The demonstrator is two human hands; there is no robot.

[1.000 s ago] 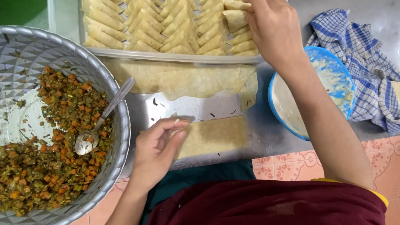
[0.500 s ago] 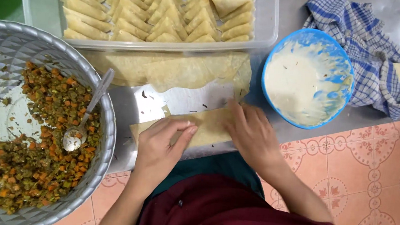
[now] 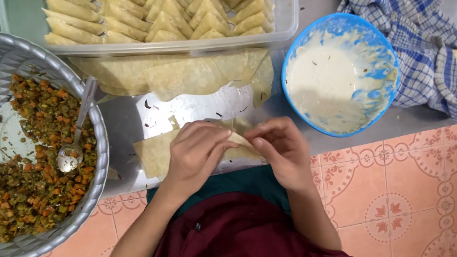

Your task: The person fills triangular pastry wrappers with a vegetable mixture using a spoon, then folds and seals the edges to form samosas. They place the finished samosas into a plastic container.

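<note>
Right hand (image 3: pixel 282 153) has come down from the tray (image 3: pixel 284 16) to the wrapper (image 3: pixel 156 152).
Tray holds folded pastries, blue bowl (image 3: pixel 341 72) paste, metal basin (image 3: pixel 1 56) vegetable filling; left hand (image 3: pixel 198 156) and right pinch the wrapper on the table edge.

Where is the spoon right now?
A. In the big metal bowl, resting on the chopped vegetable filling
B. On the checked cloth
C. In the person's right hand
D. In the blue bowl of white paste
A: the spoon lies in the metal bowl on the filling, while the left hand and right hand both hold the pastry strip.
</note>
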